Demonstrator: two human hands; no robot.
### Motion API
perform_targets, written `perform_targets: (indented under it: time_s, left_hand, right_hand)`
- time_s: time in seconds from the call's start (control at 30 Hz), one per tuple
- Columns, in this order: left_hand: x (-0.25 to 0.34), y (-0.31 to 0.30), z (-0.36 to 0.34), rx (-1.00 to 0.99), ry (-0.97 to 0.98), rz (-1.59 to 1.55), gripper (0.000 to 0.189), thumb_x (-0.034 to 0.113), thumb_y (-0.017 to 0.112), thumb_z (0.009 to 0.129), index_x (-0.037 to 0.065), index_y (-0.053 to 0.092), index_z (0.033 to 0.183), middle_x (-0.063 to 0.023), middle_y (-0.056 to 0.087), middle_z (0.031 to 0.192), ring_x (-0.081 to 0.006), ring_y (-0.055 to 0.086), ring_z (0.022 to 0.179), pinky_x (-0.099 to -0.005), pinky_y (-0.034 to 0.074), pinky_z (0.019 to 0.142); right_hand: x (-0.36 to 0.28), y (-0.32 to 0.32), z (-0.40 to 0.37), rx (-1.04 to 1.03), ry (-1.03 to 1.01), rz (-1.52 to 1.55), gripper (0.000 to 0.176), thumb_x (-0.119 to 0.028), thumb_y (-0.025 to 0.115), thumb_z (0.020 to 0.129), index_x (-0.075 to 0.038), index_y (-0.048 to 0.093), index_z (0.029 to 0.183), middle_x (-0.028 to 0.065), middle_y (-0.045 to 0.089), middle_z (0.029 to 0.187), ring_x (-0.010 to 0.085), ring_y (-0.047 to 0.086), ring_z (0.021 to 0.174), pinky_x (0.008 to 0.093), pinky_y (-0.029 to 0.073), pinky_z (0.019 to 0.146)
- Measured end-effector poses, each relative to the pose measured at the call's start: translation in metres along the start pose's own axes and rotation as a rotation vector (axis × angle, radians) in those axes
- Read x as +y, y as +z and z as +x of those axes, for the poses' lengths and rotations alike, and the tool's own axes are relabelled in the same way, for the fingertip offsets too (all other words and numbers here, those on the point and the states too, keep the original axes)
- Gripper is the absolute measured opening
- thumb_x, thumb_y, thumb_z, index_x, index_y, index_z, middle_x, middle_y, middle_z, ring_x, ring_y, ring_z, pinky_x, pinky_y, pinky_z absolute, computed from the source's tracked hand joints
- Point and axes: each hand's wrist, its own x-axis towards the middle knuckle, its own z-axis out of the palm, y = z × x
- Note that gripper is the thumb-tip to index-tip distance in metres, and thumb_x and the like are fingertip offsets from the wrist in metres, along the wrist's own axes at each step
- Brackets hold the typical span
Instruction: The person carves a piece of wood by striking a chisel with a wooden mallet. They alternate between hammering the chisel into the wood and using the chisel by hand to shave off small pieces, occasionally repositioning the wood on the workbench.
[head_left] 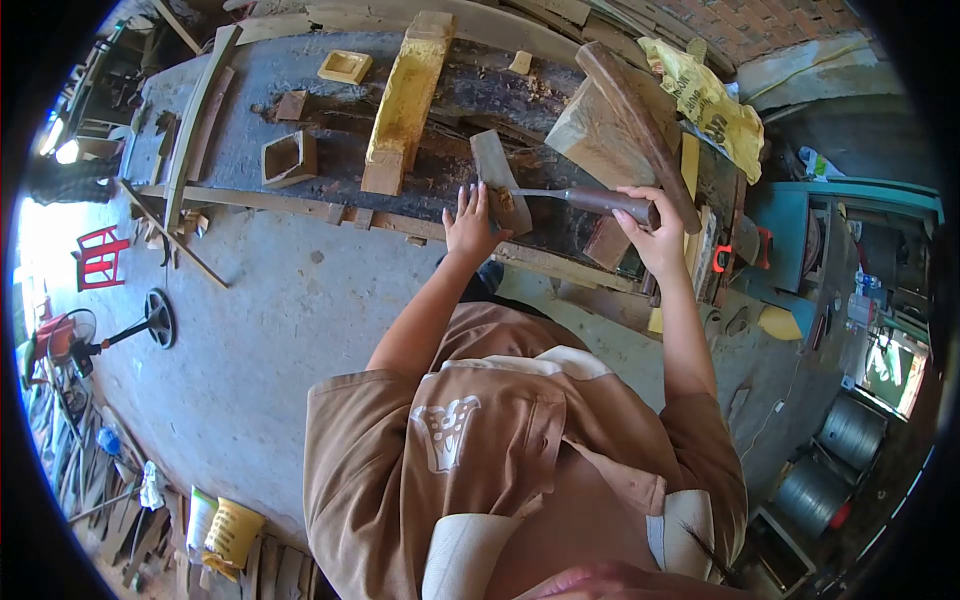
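Note:
My right hand (655, 230) is closed around the dark wooden handle of a chisel (600, 201), held almost level. Its thin metal blade points left, the tip at a hollow with shavings in a small wooden block (488, 160). My left hand (470, 228) lies with fingers stretched and spread at the block's left edge, the thumb by its near end. Just beyond my right hand, a long-handled wooden mallet (640, 125) leans across a thick wood block (595, 130).
On the dark workbench (335, 115) stand a yellow-topped beam (408, 95), a hollowed wooden box (289, 160) and a shallow yellow piece (345, 67). A yellow sack (705, 105) lies at the back right. An orange tape measure (722, 259) sits near the right edge. A red stool (100, 258) stands left.

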Motion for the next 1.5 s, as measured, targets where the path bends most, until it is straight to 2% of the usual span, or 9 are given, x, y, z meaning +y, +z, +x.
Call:
perform_targets:
  time_s: [0.3,0.37,0.43,0.9,1.2,1.4,1.5]
  left_hand:
    - [0.006,-0.003,0.002,-0.051,-0.036,0.057,0.102,0.049,0.068,0.068,0.009,0.010,0.142,-0.0065,0.022,0.146,-0.0220,0.012,0.137,-0.0544,0.021,0.103]
    - [0.006,-0.004,0.002,-0.052,-0.035,0.061,0.102,0.049,0.068,0.068,0.009,0.010,0.142,-0.0064,0.022,0.146,-0.0217,0.013,0.137,-0.0542,0.022,0.103]
    - [0.007,-0.005,0.002,-0.073,-0.040,0.058,0.100,0.048,0.067,0.070,0.008,0.009,0.142,-0.0069,0.021,0.146,-0.0207,0.012,0.137,-0.0541,0.019,0.104]
    - [0.005,-0.002,0.003,-0.069,-0.029,0.078,0.100,0.050,0.065,0.071,0.008,0.008,0.142,-0.0074,0.020,0.146,-0.0209,0.011,0.137,-0.0545,0.020,0.103]
    - [0.006,0.000,0.004,-0.052,-0.033,0.097,0.102,0.051,0.066,0.069,0.008,0.009,0.142,-0.0069,0.021,0.146,-0.0217,0.013,0.137,-0.0539,0.021,0.103]
    - [0.008,-0.003,0.004,-0.078,-0.040,0.115,0.101,0.051,0.065,0.070,0.008,0.008,0.142,-0.0070,0.020,0.146,-0.0218,0.012,0.137,-0.0531,0.020,0.104]
    - [0.009,-0.004,0.003,-0.084,-0.047,0.116,0.101,0.051,0.065,0.070,0.008,0.008,0.142,-0.0071,0.020,0.147,-0.0223,0.012,0.137,-0.0529,0.021,0.104]
  right_hand:
    - [0.004,-0.002,0.002,-0.021,-0.015,-0.047,0.026,-0.004,0.066,0.078,-0.003,0.054,0.101,0.0096,0.059,0.106,0.0158,0.057,0.095,0.0272,0.050,0.080]
    - [0.004,-0.001,0.002,-0.008,0.028,0.022,0.026,-0.005,0.067,0.078,-0.003,0.054,0.101,0.0099,0.060,0.104,0.0158,0.057,0.094,0.0272,0.049,0.079]
    - [0.004,-0.002,0.001,-0.012,0.037,-0.009,0.026,-0.005,0.067,0.078,-0.003,0.053,0.101,0.0099,0.060,0.104,0.0158,0.057,0.094,0.0273,0.049,0.079]
    - [0.005,-0.007,0.003,0.045,0.060,0.050,0.024,-0.005,0.066,0.078,-0.002,0.052,0.097,0.0091,0.061,0.100,0.0151,0.056,0.093,0.0277,0.045,0.082]
    - [0.008,-0.007,0.007,0.035,0.051,-0.059,0.024,-0.007,0.067,0.078,-0.002,0.053,0.097,0.0076,0.062,0.096,0.0137,0.057,0.089,0.0271,0.045,0.081]
    - [0.003,-0.001,0.011,0.047,0.064,-0.067,0.025,-0.008,0.067,0.078,-0.003,0.053,0.098,0.0071,0.062,0.095,0.0133,0.058,0.087,0.0254,0.048,0.074]
    - [-0.014,0.008,0.017,0.025,0.001,-0.151,0.027,-0.010,0.068,0.077,-0.005,0.053,0.098,0.0070,0.062,0.089,0.0123,0.059,0.081,0.0244,0.048,0.068]
